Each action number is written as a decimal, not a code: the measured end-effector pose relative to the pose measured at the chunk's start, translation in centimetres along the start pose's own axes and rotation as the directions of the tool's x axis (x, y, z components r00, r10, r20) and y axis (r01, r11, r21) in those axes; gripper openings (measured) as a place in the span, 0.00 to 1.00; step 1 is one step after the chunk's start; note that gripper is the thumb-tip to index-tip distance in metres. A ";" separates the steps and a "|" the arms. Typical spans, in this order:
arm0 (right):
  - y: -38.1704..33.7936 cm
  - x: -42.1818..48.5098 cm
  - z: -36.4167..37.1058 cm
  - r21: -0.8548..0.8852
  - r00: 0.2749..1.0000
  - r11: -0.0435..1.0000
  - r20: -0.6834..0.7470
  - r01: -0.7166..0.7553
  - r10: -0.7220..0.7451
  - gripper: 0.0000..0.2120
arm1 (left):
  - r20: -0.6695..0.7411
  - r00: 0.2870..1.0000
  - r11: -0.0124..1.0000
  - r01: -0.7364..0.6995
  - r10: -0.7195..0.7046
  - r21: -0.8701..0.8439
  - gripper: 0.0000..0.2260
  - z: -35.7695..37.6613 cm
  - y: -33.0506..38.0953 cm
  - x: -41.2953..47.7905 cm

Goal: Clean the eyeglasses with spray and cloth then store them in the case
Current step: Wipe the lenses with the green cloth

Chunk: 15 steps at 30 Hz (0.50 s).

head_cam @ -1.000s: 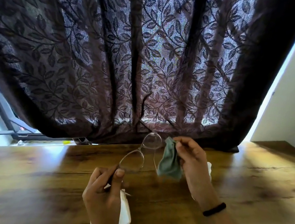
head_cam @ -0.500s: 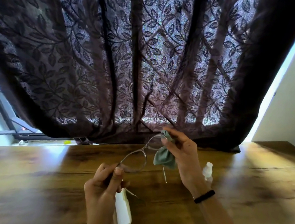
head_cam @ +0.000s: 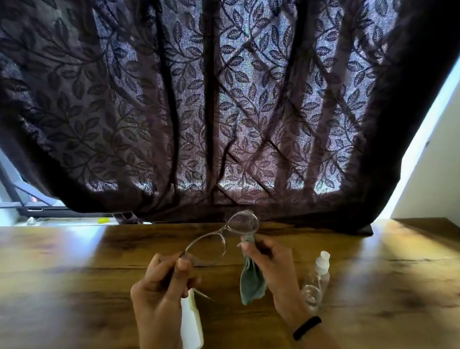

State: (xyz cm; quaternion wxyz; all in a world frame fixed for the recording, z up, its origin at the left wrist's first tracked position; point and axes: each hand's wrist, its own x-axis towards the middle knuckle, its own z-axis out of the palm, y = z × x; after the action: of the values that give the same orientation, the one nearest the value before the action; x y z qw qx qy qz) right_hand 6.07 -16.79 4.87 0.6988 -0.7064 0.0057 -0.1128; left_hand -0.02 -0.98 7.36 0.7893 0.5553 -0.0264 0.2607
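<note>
1. Left hand (head_cam: 164, 288): thumb and fingers clamped on the near end of the eyeglasses (head_cam: 225, 229), which are held above the wooden table (head_cam: 36, 281).
2. White case (head_cam: 192, 332) sits just right of the left wrist, partly hidden.
3. Green cloth (head_cam: 251, 285) hangs from the right hand (head_cam: 272, 269), fingers pinching it at the far lens.
4. Spray bottle (head_cam: 315, 283) stands upright on the table, just beside the right hand.

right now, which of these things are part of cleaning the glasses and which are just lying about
For the job: eyeglasses, pinched by the left hand; cloth, gripped by the right hand; spray bottle; white case.
Just there: curtain; laptop; black wristband.
</note>
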 end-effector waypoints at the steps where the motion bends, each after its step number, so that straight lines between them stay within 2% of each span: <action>1: 0.4 -0.2 0.1 -0.015 1.000 1.000 -0.013 -0.023 0.023 0.02 | -0.004 1.000 1.000 -0.001 0.001 -0.010 0.09 0.0 0.0 0.0; 3: 1.0 -0.8 0.1 -0.026 0.996 0.996 -0.026 -0.083 0.082 0.00 | -0.009 1.000 1.000 -0.009 0.008 -0.027 0.08 0.1 0.0 0.1; 6: 2.0 -1.8 0.4 -0.045 0.985 0.984 0.015 -0.174 0.175 0.03 | -0.022 0.999 0.999 -0.027 0.026 -0.037 0.08 0.2 0.1 0.3; 9: 2.8 -2.5 0.6 0.007 0.970 0.971 0.032 -0.240 0.240 0.06 | -0.027 0.999 0.999 -0.035 0.035 -0.035 0.08 0.3 0.0 0.3; 12: 3.3 -3.0 0.8 0.006 0.964 0.964 0.020 -0.267 0.267 0.09 | -0.016 0.998 0.998 -0.055 0.055 -0.010 0.10 0.3 -0.1 0.2; 15: 3.3 -3.1 0.8 0.015 0.962 0.962 0.006 -0.271 0.271 0.08 | 0.021 0.998 0.998 -0.062 0.062 0.018 0.10 0.3 0.1 0.2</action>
State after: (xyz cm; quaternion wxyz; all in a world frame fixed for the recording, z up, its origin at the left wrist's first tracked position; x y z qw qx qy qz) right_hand 3.66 -15.58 1.09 0.7131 -0.6937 0.1003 -0.0148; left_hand 0.18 -1.15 7.64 0.7753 0.5642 -0.0490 0.2797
